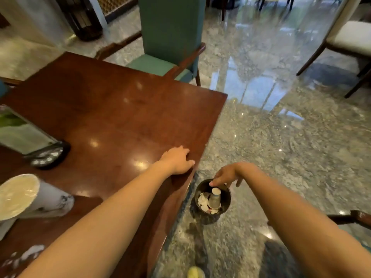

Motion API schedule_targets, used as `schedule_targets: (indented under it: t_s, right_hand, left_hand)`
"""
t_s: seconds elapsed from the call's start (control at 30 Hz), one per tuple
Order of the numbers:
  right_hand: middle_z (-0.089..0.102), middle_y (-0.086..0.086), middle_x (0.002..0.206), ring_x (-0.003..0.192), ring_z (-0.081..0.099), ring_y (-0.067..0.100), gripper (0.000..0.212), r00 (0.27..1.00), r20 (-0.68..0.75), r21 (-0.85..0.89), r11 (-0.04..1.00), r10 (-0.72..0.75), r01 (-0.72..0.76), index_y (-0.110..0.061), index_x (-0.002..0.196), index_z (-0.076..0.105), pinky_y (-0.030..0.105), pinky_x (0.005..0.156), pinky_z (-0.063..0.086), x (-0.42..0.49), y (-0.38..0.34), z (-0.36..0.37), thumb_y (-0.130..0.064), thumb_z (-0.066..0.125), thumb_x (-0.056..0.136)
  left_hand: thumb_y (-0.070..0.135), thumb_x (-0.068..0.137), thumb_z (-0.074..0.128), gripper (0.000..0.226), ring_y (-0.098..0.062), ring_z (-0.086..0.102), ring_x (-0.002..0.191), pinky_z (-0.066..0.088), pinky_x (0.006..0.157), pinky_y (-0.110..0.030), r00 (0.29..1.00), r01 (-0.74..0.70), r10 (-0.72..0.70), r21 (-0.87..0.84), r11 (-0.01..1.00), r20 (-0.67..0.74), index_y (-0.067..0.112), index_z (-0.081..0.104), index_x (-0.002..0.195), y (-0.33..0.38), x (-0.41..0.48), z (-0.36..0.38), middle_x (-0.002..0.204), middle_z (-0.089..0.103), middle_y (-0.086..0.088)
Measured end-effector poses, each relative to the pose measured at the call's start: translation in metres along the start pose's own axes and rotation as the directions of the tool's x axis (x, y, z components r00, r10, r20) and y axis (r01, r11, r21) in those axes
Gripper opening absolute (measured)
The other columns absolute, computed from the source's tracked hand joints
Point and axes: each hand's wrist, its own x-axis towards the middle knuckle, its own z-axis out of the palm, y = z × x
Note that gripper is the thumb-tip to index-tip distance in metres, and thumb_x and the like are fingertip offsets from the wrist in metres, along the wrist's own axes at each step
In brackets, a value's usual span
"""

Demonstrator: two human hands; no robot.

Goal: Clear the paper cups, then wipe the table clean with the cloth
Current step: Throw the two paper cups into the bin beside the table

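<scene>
Both my forearms fill the near view, reaching out from under the camera. Under my left hand [177, 160] is the biggest thing here, the dark wooden table [112, 109]; that hand lies flat with fingers loosely spread, close to the table's edge, I judge to steady me while I lean. Beyond it stands one green chair [170, 43]. Left of that hand I count one framed card on a dark stand [30, 137] and, nearer me, one tall pale vase [30, 197]. Down past the table's edge, directly below my right hand [225, 176], one small dark waste bin [212, 199] sits on the stone floor. My right hand hangs over its rim, fingers open and pointing down, pinching nothing. Inside the bin I count one paper cup [214, 200], upended among crumpled paper scraps [202, 201], apart from my fingertips. No cup shows on the table, and I see no cloth, so wiping seems next.
</scene>
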Motion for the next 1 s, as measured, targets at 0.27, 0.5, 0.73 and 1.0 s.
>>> schedule_targets:
  t_s: [0.27,0.5,0.73,1.0]
  right_hand:
    - [0.057,0.001,0.122,0.106,0.058,0.021,0.050,0.986,0.147,-0.329,0.944,0.082,-0.029,-0.016,0.134,0.044,0.047,0.090,0.048,-0.092,-0.122,-0.035,-0.041,0.053,0.092]
    - [0.045,0.005,0.143,0.124,0.051,0.026,0.069,0.964,-0.023,-0.637,0.747,-0.264,0.189,-0.016,0.142,0.036,0.047,0.102,0.045,-0.105,-0.266,-0.005,-0.055,0.051,0.088]
    - [0.007,0.013,0.159,0.145,0.014,0.035,0.111,0.670,-0.087,-0.757,0.487,-0.737,0.437,-0.014,0.150,-0.001,0.049,0.116,0.021,-0.102,-0.377,0.051,-0.060,0.066,0.073]
    - [0.014,0.016,0.151,0.137,0.020,0.041,0.108,0.629,-0.140,-0.801,0.461,-0.765,0.381,-0.022,0.149,0.005,0.050,0.106,0.033,-0.074,-0.403,0.100,-0.035,0.078,0.070]
  left_hand:
    - [0.043,0.092,0.044,0.048,-0.023,0.047,0.125,0.037,0.103,-0.032,0.989,0.116,-0.138,-0.297,0.948,-0.055,0.015,0.049,0.131,-0.063,-0.131,-0.029,0.138,0.050,-0.006]
    - [0.035,0.092,0.047,0.034,-0.020,0.051,0.119,0.036,0.093,-0.023,0.939,0.247,-0.327,-0.450,0.858,-0.108,0.016,0.060,0.117,-0.145,-0.245,-0.013,0.127,0.058,-0.003]
    - [0.041,0.091,0.044,0.048,-0.025,0.045,0.127,0.034,0.102,-0.031,0.810,0.467,-0.572,-0.447,0.763,-0.129,0.017,0.044,0.133,-0.215,-0.302,0.083,0.139,0.049,-0.007]
    - [0.049,0.090,0.040,0.072,-0.017,-0.017,0.142,-0.005,0.118,-0.034,0.878,0.239,-0.394,-0.464,0.853,-0.273,0.025,0.003,0.147,-0.166,-0.294,0.190,0.156,-0.014,0.000]
